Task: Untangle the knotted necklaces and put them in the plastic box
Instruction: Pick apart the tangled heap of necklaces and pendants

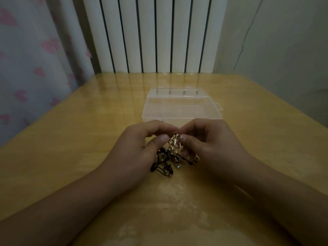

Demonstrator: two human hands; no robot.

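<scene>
A knotted bundle of necklaces (174,145), gold chain links tangled with black cord and small beads, hangs between my hands just above the table. My left hand (140,148) pinches the left side of the gold chain with thumb and curled fingers. My right hand (211,144) pinches the right side the same way. Black cord loops (161,168) trail down onto the wood below my left thumb. The clear plastic box (181,105) stands just beyond my fingers with its lid open; nothing shows inside it.
The yellow wooden table (88,125) carries a glossy cover. A white radiator (154,34) stands behind its far edge, a curtain with pink hearts (35,59) hangs at the left, and a pale wall (275,41) rises at the right.
</scene>
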